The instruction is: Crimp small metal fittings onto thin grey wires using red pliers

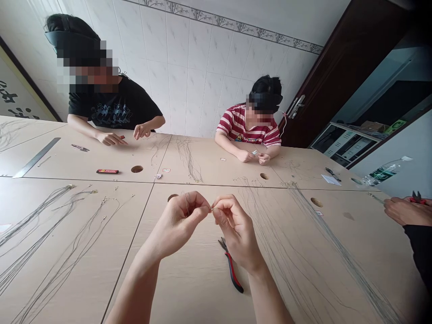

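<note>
My left hand (184,216) and my right hand (232,225) are raised above the wooden table (189,279), fingertips almost meeting. Both pinch a thin metal chain (186,200) whose loop rises over my left fingers; a tiny fitting sits between the two pinches at the chain's end. Red-handled pliers (231,265) lie on the table just under my right wrist.
Bundles of thin chains lie at the left (50,225) and at the right (324,234). Two people sit across the table working with small parts. Another person's hand (405,211) with red pliers is at the right edge. A steel ruler (37,157) and a bottle (384,173) lie farther off.
</note>
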Demonstrator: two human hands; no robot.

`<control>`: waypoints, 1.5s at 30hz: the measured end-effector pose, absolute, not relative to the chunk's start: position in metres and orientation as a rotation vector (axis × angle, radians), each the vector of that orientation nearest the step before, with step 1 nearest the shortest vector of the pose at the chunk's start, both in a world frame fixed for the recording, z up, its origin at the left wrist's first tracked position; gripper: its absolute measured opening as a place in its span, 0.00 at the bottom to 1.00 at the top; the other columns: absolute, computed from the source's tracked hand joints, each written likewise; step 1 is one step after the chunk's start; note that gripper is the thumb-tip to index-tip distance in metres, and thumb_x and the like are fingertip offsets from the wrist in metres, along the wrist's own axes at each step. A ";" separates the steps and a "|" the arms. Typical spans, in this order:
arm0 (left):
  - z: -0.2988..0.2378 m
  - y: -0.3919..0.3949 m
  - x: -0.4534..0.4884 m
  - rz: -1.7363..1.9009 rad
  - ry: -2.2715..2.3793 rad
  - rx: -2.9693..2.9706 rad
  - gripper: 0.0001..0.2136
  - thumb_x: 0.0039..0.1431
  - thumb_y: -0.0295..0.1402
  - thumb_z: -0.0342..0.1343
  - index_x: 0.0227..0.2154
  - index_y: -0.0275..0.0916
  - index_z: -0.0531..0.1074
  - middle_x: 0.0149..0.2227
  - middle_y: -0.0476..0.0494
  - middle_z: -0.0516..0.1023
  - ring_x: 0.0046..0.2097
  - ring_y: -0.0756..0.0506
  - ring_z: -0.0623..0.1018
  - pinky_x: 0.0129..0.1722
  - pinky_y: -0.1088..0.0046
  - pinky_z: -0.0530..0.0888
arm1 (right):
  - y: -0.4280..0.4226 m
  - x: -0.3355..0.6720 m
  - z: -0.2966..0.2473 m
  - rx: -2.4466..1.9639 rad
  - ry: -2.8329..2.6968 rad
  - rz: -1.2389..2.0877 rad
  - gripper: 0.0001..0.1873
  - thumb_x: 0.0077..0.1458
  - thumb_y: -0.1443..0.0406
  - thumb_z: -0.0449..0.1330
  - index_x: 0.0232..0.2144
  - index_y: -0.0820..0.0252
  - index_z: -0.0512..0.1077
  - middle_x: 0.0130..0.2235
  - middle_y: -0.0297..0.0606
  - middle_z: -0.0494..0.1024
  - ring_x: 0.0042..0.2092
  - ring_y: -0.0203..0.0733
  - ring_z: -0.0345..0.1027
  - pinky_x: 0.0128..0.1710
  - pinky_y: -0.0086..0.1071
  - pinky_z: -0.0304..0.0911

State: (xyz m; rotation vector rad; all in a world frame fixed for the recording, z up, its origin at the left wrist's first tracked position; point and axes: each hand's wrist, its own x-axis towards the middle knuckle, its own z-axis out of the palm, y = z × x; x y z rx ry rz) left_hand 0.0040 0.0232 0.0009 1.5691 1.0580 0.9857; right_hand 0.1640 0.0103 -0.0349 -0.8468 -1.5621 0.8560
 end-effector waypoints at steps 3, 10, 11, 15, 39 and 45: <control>0.004 0.022 0.005 0.991 1.064 1.569 0.08 0.59 0.31 0.50 0.26 0.37 0.69 0.23 0.54 0.64 0.24 0.54 0.58 0.22 0.77 0.56 | 0.011 0.164 -0.035 -0.844 -1.565 0.855 0.08 0.67 0.65 0.53 0.33 0.56 0.64 0.36 0.32 0.64 0.36 0.34 0.59 0.38 0.31 0.59; 0.007 0.022 0.006 1.006 1.059 1.565 0.08 0.57 0.30 0.49 0.24 0.37 0.68 0.21 0.55 0.60 0.24 0.54 0.56 0.21 0.77 0.54 | 0.011 0.164 -0.036 -0.852 -1.577 0.819 0.07 0.67 0.65 0.53 0.33 0.56 0.64 0.36 0.32 0.65 0.36 0.34 0.59 0.38 0.31 0.59; 0.007 0.022 0.006 1.006 1.061 1.561 0.08 0.57 0.30 0.49 0.24 0.37 0.68 0.21 0.55 0.59 0.24 0.54 0.56 0.21 0.77 0.54 | 0.011 0.164 -0.037 -0.855 -1.580 0.813 0.07 0.67 0.65 0.53 0.34 0.56 0.64 0.36 0.33 0.65 0.36 0.34 0.59 0.38 0.31 0.59; 0.006 0.023 0.007 1.013 1.073 1.544 0.08 0.56 0.30 0.49 0.23 0.37 0.67 0.20 0.56 0.58 0.23 0.54 0.56 0.21 0.77 0.54 | 0.010 0.163 -0.037 -0.873 -1.596 0.779 0.07 0.67 0.65 0.53 0.34 0.55 0.64 0.37 0.33 0.66 0.36 0.35 0.59 0.38 0.32 0.59; 0.008 0.022 0.007 1.000 1.060 1.581 0.09 0.58 0.30 0.49 0.23 0.38 0.66 0.21 0.56 0.58 0.22 0.55 0.54 0.19 0.78 0.52 | 0.008 0.165 -0.033 -0.893 -1.691 0.637 0.07 0.67 0.68 0.51 0.34 0.55 0.64 0.36 0.34 0.67 0.39 0.37 0.62 0.39 0.33 0.61; 0.007 0.022 0.005 0.988 1.062 1.590 0.09 0.58 0.31 0.49 0.23 0.38 0.66 0.20 0.56 0.58 0.22 0.55 0.54 0.18 0.78 0.52 | 0.010 0.166 -0.031 -0.883 -1.723 0.581 0.07 0.66 0.70 0.51 0.34 0.54 0.63 0.37 0.34 0.68 0.39 0.37 0.63 0.39 0.33 0.61</control>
